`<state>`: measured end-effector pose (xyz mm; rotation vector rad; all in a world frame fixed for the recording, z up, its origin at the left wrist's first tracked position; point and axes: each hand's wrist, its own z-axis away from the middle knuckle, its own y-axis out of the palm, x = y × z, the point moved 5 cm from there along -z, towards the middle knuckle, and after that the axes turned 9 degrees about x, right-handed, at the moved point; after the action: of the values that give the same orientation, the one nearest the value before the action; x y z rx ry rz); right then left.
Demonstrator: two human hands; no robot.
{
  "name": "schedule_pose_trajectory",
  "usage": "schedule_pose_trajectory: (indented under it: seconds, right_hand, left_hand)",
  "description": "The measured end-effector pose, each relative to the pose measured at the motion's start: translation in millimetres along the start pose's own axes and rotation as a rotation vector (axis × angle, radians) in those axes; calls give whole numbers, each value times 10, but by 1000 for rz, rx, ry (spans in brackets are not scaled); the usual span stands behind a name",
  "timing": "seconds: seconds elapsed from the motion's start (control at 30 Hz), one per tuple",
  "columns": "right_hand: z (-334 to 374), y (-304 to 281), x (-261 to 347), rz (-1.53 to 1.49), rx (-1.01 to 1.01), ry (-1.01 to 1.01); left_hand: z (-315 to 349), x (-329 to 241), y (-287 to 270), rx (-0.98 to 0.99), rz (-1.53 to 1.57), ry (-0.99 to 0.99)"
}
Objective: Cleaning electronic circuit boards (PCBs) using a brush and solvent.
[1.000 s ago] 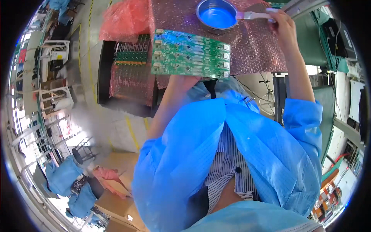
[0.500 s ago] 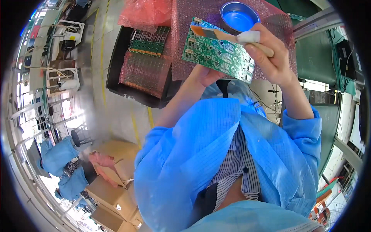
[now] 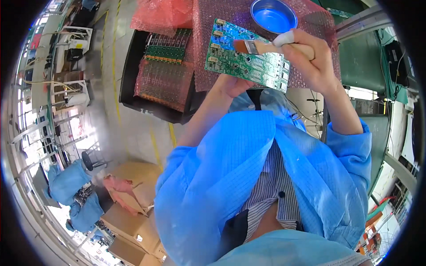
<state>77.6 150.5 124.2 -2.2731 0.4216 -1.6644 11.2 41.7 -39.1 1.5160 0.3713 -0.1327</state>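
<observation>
My left hand [image 3: 236,85] grips the near edge of a green circuit board [image 3: 228,60], which is tilted up over the work surface; some of its fingers are hidden beneath the board. In my right hand [image 3: 313,60] is a flat brush with a pale wooden handle [image 3: 267,48] and reddish-brown bristles [image 3: 240,46]. The bristles lie over the board's upper middle; whether they touch it I cannot tell. A white cover wraps one of that hand's fingertips. Just beyond the board stands a round metal bowl [image 3: 274,17], lit blue inside.
Pink bubble wrap [image 3: 310,22] covers the work surface. To the left, a black bin [image 3: 128,84] holds several green boards [image 3: 166,48] and bubble wrap. Cardboard boxes [image 3: 128,219] stand on the floor at lower left. Green surfaces [image 3: 364,66] lie to the right.
The brush has moved right and slightly nearer across the board, from its far left corner toward the middle. My left hand still holds the board, which has shifted slightly left.
</observation>
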Motion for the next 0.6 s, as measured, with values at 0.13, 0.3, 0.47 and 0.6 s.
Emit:
schedule_pose_trajectory:
  seconds: [0.13,0.3,0.47,0.6]
  right_hand:
    - [-21,-58,119,44,-74,-126]
    - [-137,65,260,276,91,-301]
    - [-76,55,210,331,62,-330]
    - [4,-69,-26,-7,-47,26]
  left_hand:
    - [-34,13,26,36,12,-2]
    - [-88,-21,190,-50,-100,-7]
    - [-32,-51,152,-18,-99,-6]
    - [28,-32,-17,1,-6,59]
